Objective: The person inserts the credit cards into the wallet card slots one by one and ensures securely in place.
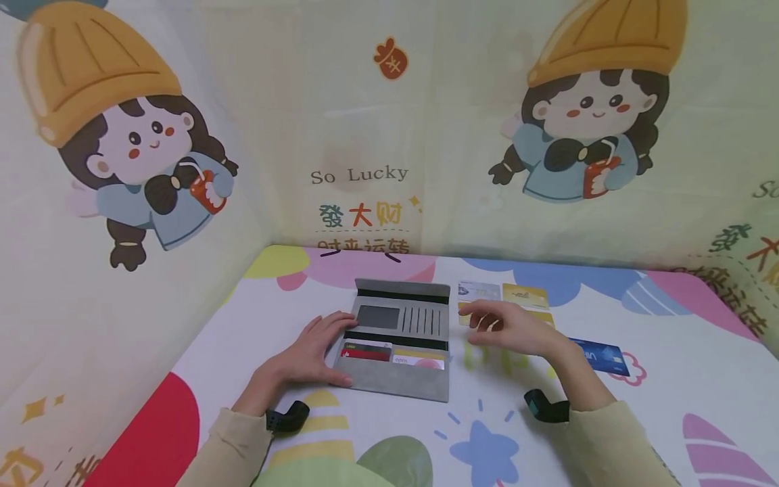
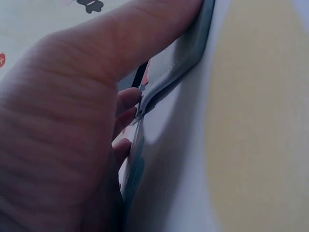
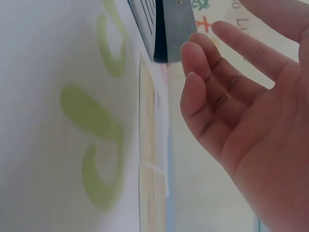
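Note:
A grey card wallet (image 1: 398, 379) lies unfolded on the table, with a dark panel, a row of slots and black strips. In its lower pocket sit a red and black card (image 1: 366, 353) and a white card with yellow and pink (image 1: 418, 360). My left hand (image 1: 307, 352) rests along the wallet's left side, thumb on the lower corner and fingers spread at the edge. Right of the wallet, my right hand (image 1: 508, 328) hovers with loosely bent fingers and nothing in them. Beyond it lie a silver card (image 1: 477, 291) and a gold card (image 1: 526, 296); it partly covers more gold below them.
A blue card (image 1: 604, 356) lies right of my right wrist, partly hidden by the forearm. The table carries a colourful printed cloth (image 1: 395, 463). A cartoon-printed curtain (image 1: 268, 135) closes off the back and sides.

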A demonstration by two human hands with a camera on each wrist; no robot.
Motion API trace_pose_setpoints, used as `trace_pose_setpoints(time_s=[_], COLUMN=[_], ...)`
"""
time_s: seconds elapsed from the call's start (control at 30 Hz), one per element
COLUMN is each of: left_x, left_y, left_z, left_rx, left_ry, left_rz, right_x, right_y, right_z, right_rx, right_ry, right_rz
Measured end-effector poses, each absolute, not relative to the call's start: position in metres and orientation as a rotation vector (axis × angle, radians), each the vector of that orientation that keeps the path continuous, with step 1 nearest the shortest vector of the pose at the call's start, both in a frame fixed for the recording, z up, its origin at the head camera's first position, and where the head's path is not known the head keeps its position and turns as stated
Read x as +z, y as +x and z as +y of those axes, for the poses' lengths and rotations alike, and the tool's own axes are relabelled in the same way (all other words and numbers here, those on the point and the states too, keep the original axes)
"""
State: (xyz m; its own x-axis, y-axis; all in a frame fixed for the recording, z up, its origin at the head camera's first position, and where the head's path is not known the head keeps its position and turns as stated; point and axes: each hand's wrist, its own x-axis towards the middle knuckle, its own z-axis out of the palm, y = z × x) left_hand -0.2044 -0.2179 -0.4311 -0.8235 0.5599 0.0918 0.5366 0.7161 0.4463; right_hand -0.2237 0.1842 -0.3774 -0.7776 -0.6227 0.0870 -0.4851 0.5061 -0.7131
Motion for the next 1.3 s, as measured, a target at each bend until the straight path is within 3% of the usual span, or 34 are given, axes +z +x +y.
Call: trace_pose_setpoints(time_s=[1.3], left_x=[-0.429], left_y=[-0.205], left_z=[-0.217], left_rx=[0.737], left_ry=[0.941], left_rz=[2.861], right_x=[-0.385], right_y=[-0.196], right_z=[0.301], right_rx=[-1.086], right_ry=[-0.587], right_rz=[2.761])
